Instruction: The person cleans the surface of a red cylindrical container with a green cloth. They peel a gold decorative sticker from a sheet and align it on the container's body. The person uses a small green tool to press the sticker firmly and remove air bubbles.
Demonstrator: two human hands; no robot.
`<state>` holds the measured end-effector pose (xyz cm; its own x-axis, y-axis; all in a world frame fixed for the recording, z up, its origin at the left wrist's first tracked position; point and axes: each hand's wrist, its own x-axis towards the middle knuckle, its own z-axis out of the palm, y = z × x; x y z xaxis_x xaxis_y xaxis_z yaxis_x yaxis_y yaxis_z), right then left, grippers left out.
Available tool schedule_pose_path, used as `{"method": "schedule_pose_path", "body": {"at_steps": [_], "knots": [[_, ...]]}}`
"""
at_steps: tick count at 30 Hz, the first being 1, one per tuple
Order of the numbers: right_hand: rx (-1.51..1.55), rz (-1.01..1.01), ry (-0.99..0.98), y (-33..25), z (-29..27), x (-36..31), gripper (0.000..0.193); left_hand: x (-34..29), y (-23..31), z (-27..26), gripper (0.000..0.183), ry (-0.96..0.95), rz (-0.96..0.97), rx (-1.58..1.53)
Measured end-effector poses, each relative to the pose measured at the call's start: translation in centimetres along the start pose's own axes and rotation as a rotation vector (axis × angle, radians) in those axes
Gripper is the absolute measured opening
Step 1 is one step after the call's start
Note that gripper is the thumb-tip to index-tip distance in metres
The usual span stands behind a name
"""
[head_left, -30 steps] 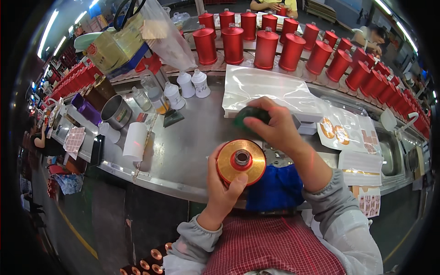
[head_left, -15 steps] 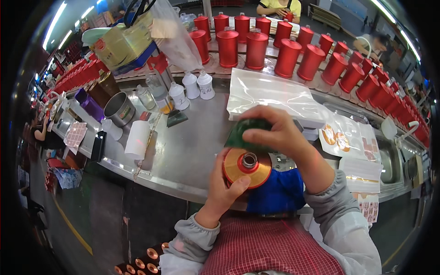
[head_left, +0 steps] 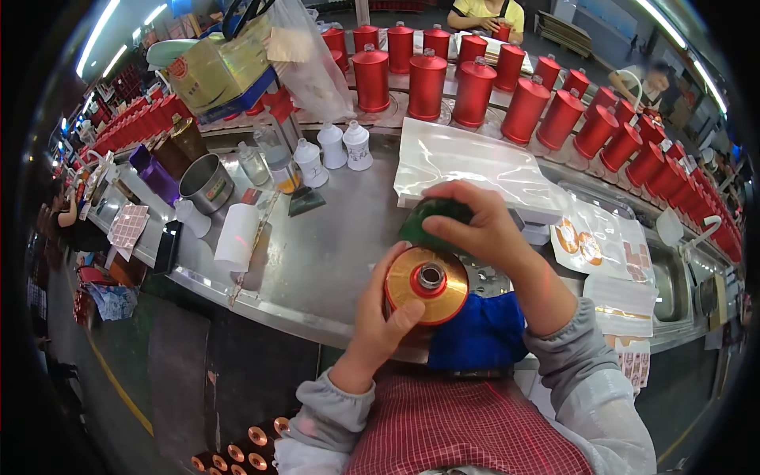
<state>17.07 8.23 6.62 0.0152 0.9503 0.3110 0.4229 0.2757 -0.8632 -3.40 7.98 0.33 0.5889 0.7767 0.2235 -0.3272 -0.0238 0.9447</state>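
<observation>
My left hand (head_left: pixel 380 305) is wrapped round a red bottle (head_left: pixel 450 304), its thumb on the gold top face. The bottle is tipped so that its clear neck points up toward me. In my right hand (head_left: pixel 484 226), between thumb and fingers, is a dark green, somewhat see-through flat piece (head_left: pixel 427 220), like a scraper. It sits at the far side of the bottle; whether it touches is hidden. Below the bottle, a blue cloth (head_left: pixel 479 332) lies at the bench's near edge.
Red bottles (head_left: pixel 427 87) stand in rows on a curved conveyor behind the metal bench (head_left: pixel 332 237). Plastic-covered white sheets (head_left: pixel 467 162) lie ahead. White small bottles (head_left: pixel 332 146), a metal pot (head_left: pixel 207 186) and a paper roll (head_left: pixel 236 237) are left; a sink (head_left: pixel 673 285) is right.
The red bottles on the conveyor have shifted to the left and right along its curve. The held bottle has tilted slightly, with my left thumb a little lower. My right hand stays nearly in place.
</observation>
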Motion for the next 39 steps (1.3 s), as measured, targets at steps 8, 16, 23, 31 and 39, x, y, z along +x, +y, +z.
{"method": "schedule_pose_path", "body": {"at_steps": [8, 16, 23, 31, 39], "knots": [[-0.002, -0.072, -0.161, 0.2, -0.2, 1.8, 0.032, -0.2, -0.4, 0.4, 0.072, -0.041, -0.062, -0.091], [0.007, -0.113, -0.470, -1.6, 0.5, 3.3, 0.030, -0.2, -0.7, 0.3, 0.069, -0.069, -0.077, -0.111], [-0.064, -0.128, -0.524, -1.9, 1.4, 4.4, 0.029, 0.1, -0.6, 0.1, 0.069, -0.074, -0.074, -0.092], [-0.366, 0.109, 0.052, 0.1, -0.3, 1.0, 0.034, 0.1, -1.1, 0.3, 0.073, -0.060, -0.062, -0.126], [0.077, 0.125, 0.293, 0.8, -1.1, -4.1, 0.030, -0.2, -1.1, -0.3, 0.093, -0.139, 0.017, -0.113]]}}
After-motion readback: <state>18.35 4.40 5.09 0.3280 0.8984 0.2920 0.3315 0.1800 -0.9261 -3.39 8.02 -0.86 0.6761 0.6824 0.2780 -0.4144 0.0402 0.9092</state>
